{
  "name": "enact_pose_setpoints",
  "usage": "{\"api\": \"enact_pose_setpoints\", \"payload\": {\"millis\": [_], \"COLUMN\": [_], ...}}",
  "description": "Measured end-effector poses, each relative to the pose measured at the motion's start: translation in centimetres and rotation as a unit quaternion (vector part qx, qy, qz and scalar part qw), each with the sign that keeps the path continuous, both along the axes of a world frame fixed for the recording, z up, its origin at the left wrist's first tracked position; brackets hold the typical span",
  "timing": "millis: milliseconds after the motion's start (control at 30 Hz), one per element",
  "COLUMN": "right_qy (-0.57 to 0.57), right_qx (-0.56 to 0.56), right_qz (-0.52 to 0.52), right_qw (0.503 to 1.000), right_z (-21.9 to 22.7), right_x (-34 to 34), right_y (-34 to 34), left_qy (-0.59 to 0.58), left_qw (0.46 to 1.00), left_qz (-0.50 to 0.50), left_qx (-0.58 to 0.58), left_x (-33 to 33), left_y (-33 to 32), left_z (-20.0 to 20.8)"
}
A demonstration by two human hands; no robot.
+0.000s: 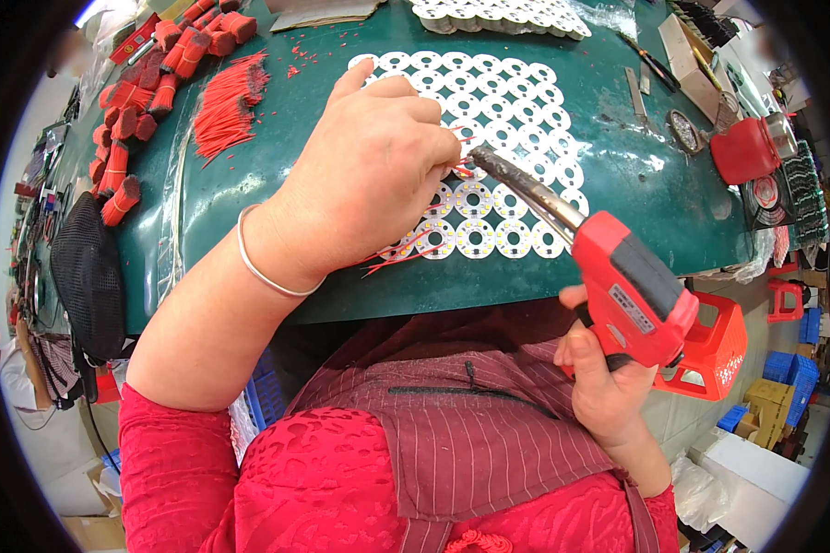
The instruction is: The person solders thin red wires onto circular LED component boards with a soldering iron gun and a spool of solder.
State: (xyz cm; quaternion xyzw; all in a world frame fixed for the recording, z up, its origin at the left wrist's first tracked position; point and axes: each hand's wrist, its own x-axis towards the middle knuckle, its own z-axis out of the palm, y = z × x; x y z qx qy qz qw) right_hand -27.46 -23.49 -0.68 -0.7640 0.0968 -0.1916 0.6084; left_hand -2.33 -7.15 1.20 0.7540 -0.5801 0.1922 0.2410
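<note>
Soldering a thin red wire onto a panel of round white boards.

The panel of round white boards (489,120) lies flat on the green table (249,212), and everything here is placed from it. The left hand (369,175) rests on the panel's near left part, fingers pinched tight on a thin red wire (464,169) that just shows past the fingertips. The right hand (604,378) is closed around the grip of a red soldering gun (632,295), off the panel's near right corner; its dark tip reaches over the panel and meets the wire at the fingertips. More loose red wires (392,258) stick out at the panel's near edge, under the left wrist. A heap of cut red wires (231,101) lies left of the panel.
</note>
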Motion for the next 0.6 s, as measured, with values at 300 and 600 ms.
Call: {"api": "enact_pose_setpoints", "payload": {"millis": [300,600], "right_qy": [0.003,-0.012], "right_qx": [0.003,0.008], "right_qz": [0.004,-0.003], "right_qw": [1.0,1.0], "right_z": [0.38,-0.13], "right_x": [-0.2,-0.72], "right_y": [-0.04,-0.13], "left_qy": [0.0,-0.018], "left_qw": [1.0,0.999], "left_qz": [0.009,-0.02], "left_qx": [0.012,-0.03], "left_x": [-0.07,-0.03], "left_y": [0.05,-0.17], "left_z": [0.03,0.27]}}
